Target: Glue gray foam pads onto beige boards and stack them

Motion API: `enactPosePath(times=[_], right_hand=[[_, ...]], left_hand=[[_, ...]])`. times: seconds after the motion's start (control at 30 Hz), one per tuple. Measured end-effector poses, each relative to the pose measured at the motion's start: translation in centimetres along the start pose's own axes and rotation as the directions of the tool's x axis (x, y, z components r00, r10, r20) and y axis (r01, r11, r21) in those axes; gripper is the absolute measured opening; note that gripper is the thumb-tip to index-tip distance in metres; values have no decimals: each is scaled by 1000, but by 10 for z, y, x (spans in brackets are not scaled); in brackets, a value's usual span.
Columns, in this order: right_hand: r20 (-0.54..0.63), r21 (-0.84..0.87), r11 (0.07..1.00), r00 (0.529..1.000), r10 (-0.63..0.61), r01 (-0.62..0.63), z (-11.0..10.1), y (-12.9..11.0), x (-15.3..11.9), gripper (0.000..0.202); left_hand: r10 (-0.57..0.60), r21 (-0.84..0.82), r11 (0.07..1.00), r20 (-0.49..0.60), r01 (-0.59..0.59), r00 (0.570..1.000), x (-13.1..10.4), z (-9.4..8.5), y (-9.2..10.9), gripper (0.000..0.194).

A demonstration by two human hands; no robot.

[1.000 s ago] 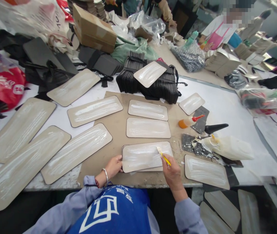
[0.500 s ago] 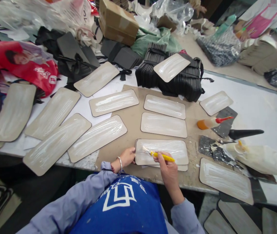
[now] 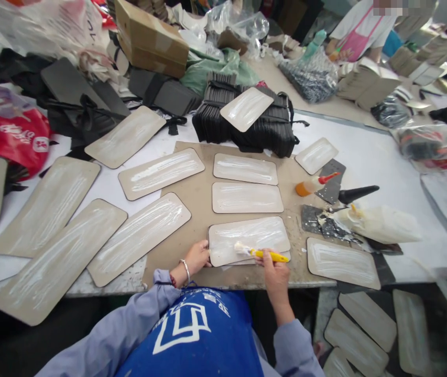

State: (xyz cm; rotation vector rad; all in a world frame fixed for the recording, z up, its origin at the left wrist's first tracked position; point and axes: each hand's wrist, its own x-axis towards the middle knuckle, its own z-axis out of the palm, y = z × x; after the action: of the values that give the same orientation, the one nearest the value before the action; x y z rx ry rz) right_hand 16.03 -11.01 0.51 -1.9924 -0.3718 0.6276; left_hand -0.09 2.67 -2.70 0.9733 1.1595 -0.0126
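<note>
My right hand (image 3: 275,273) is closed around the yellow handle of a paintbrush (image 3: 271,256). Its pale, coated bristles rest on the lower middle of a beige rounded-corner panel (image 3: 252,234) streaked with a wet white coating. At that panel's left edge, the fingers of my left hand (image 3: 197,256) grip the lower corner, the thumb by the rim. Another panel peeks out beneath the lower right side of this one. Just beyond lie two similar coated panels, the nearer one (image 3: 247,198) and the farther one (image 3: 244,168).
More coated panels (image 3: 140,238) spread leftward. A strapped black stack (image 3: 242,123) stands behind with a panel on top. To the right are an orange-filled bottle (image 3: 308,187), a black-handled tool (image 3: 359,194) and a whitish bag (image 3: 380,223). A person in a pink apron (image 3: 359,36) is farther back.
The brush has moved down across the panel, toward its near edge. The panel now sits slightly turned, its right end farther from me. My view has swung to the right.
</note>
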Motion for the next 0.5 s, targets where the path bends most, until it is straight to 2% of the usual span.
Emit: enactPosePath(times=[0.1, 0.2, 0.23, 0.3, 0.4, 0.5], right_hand=[[-190, -126, 990, 978, -81, 58, -35, 7, 21, 44], [-268, -356, 917, 921, -284, 179, -56, 9, 25, 45], [-249, -432, 871, 897, -365, 235, -57, 8, 21, 45], [-127, -519, 774, 863, -489, 362, -54, 6, 9, 40], [57, -508, 709, 841, -539, 489, -39, -6, -11, 29], [160, -475, 678, 812, -561, 562, -20, -25, -21, 23]], left_hand=[[0, 0, 1000, 6, 0, 1000, 0, 1, 1, 27], [12, -2, 1000, 11, -12, 1000, -1, 1, 1, 25], [18, -1, 1000, 14, -18, 1000, -1, 1, 0, 25], [30, 7, 1000, 13, -30, 999, -1, 1, -1, 24], [100, 77, 992, 2, -100, 995, -5, -1, -2, 20], [280, 267, 925, -3, -269, 960, -16, -1, 2, 19]])
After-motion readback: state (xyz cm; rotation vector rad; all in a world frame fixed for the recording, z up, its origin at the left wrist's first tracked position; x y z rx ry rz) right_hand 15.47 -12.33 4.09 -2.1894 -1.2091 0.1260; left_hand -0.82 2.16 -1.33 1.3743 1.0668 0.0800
